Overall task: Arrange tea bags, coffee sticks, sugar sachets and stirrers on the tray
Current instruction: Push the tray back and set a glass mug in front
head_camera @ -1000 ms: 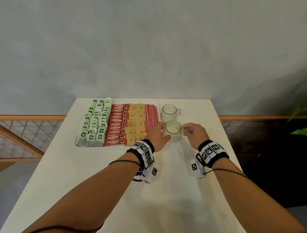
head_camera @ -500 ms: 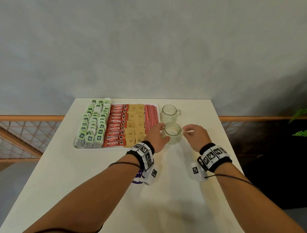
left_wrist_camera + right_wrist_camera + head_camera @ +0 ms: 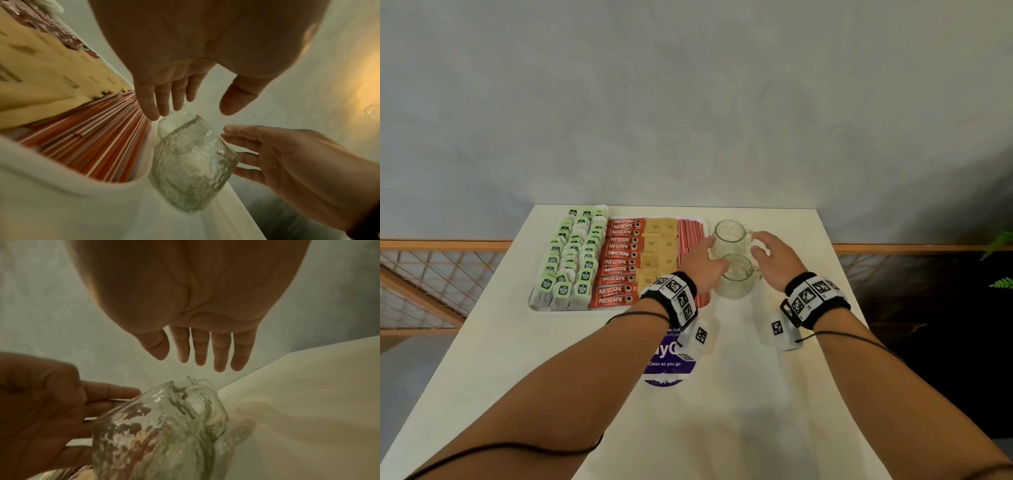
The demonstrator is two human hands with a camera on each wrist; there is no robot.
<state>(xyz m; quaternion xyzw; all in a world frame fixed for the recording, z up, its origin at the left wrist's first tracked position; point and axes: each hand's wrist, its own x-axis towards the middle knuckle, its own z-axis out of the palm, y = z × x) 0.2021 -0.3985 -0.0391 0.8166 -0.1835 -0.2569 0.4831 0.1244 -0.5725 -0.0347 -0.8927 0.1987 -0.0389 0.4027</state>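
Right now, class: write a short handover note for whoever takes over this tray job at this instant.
Left hand: open, reaching between tray and mugs, gripping nothing.
Right hand: open beside the mugs, empty.
Tray: rows of tea bags, coffee sticks, sugar sachets, stirrers.
Two glass mugs stand right of the tray.
Done: the tray appears filled.
Left: perhaps squaring up the mugs.

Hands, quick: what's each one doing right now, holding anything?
Left hand: open, fingers straight, beside the far glass mug.
Right hand: open, fingers straight, holding nothing.
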